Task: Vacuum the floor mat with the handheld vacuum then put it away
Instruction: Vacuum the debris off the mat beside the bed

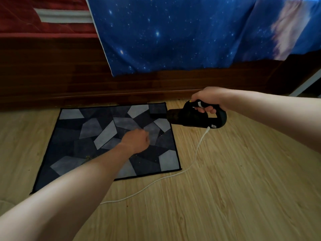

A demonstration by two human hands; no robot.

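A dark floor mat (83, 136) with grey and navy angular patches lies on the wooden floor beside the bed. Small yellowish crumbs speckle its lower middle and right part. My right hand (207, 100) grips the handle of a black handheld vacuum (192, 117), whose nozzle points left over the mat's far right corner. A white cord (194, 159) runs from the vacuum's rear across the floor toward me. My left hand (136, 140) hovers over the mat's right half with fingers curled and nothing in it.
A dark wooden bed frame (69, 80) runs along the far side. A blue starry sheet (173, 35) hangs over it, with a red cover (34, 20) at the left. Light wooden floor (225, 197) spreads right of and in front of the mat.
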